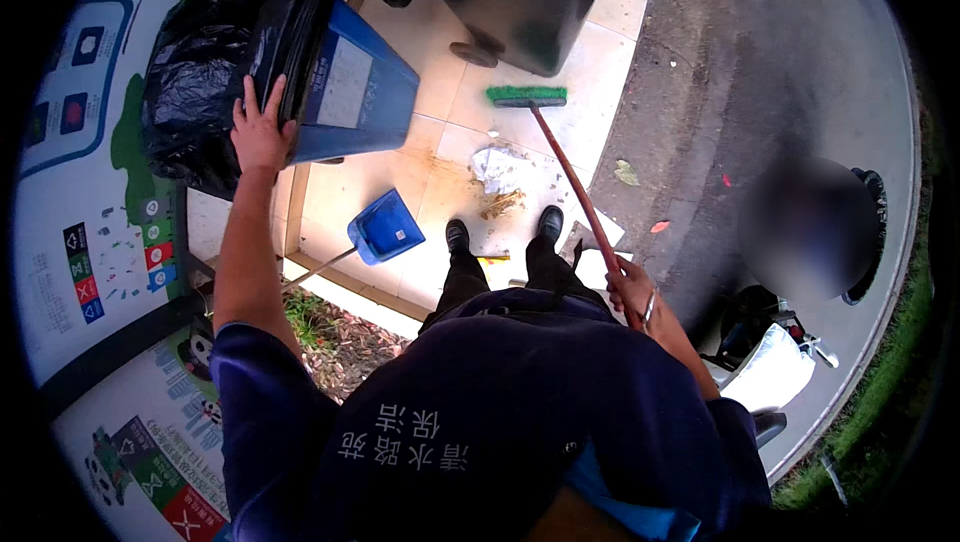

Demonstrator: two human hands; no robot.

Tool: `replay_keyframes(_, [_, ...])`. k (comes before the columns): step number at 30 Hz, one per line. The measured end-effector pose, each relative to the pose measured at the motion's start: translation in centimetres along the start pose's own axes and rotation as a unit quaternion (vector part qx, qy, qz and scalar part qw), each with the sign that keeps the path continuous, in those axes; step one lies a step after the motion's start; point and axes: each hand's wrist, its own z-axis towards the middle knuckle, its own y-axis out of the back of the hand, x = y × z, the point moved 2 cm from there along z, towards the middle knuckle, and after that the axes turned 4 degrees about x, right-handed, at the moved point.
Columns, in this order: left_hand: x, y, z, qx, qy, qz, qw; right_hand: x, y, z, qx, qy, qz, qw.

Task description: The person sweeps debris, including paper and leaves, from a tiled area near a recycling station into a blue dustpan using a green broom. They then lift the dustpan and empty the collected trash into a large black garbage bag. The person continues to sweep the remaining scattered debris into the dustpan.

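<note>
My left hand (262, 126) lies with spread fingers on the black plastic bag (199, 84) that covers the top of a blue wheeled bin (390, 92). In my right hand (631, 293) is the reddish handle of a push broom (577, 186); its green-bristled head (526, 97) rests on the tiles near a dark grey bin (517, 9). Crumpled white paper (499, 169) and brown debris (504, 201) lie on the tiled floor between the broom head and my shoes. A blue dustpan (388, 229) with a long handle is on the tiles at left.
A printed sorting board (112, 242) stands along the left side. Beside the tiles runs an asphalt road (675, 129) with scattered leaves. On the right are a partly blurred shape and a vehicle with a white cover (772, 369). Mulch (352, 347) borders the tiles below.
</note>
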Motion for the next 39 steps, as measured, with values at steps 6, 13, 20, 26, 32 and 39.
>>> replay_keyframes(6, [3.7,-0.9,-1.0,0.007,-0.005,0.014,1.000,-3.6,0.5,-7.7,-0.077,0.001,-0.212,0.974])
replay_keyframes(13, [5.9,-2.1,-2.8,-0.025,-0.048,-0.069,0.996,-15.4,2.7,-8.6,-0.119,0.081,-0.370,0.918])
replay_keyframes(20, [9.1,-2.4,-5.0,-0.075,-0.121,-0.230,0.963,-18.9,0.3,-4.0,-0.103,0.033,-0.395,0.912])
replay_keyframes(26, [9.6,-3.7,-4.9,-0.069,-0.074,-0.226,0.969,-10.4,-8.5,-0.1,-0.053,0.022,-0.460,0.886])
replay_keyframes(32, [10.7,-4.4,-5.1,-0.103,-0.079,-0.227,0.965,-5.1,-15.3,3.1,-0.015,0.055,-0.469,0.882])
replay_keyframes(39, [10.6,-4.7,-4.8,-0.091,-0.081,-0.227,0.966,-2.8,-21.3,8.4,-0.007,-0.029,-0.418,0.908])
